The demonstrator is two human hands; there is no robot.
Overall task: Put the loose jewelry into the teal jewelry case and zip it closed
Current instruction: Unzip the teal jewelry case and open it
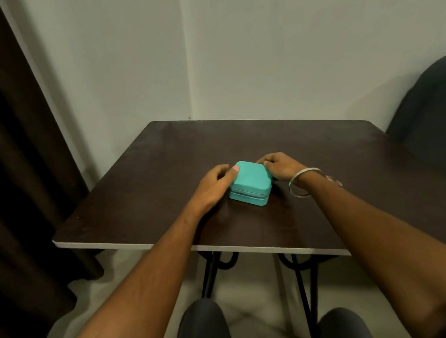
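Note:
The teal jewelry case (251, 183) sits closed on the dark table (325, 158), its lid down and the zipper line running along its near side. My left hand (215, 184) holds the case's left side, thumb lying on the lid's left corner. My right hand (278, 167) grips the far right corner, fingers curled round the back edge. No loose jewelry shows on the table. A silver bangle (304, 182) hangs on my right wrist.
A dark curtain (9, 163) hangs at the left. A dark rounded chair back (436, 118) stands past the table's right side. The table's near edge (169, 246) runs above my knees. Pale walls meet in a corner behind.

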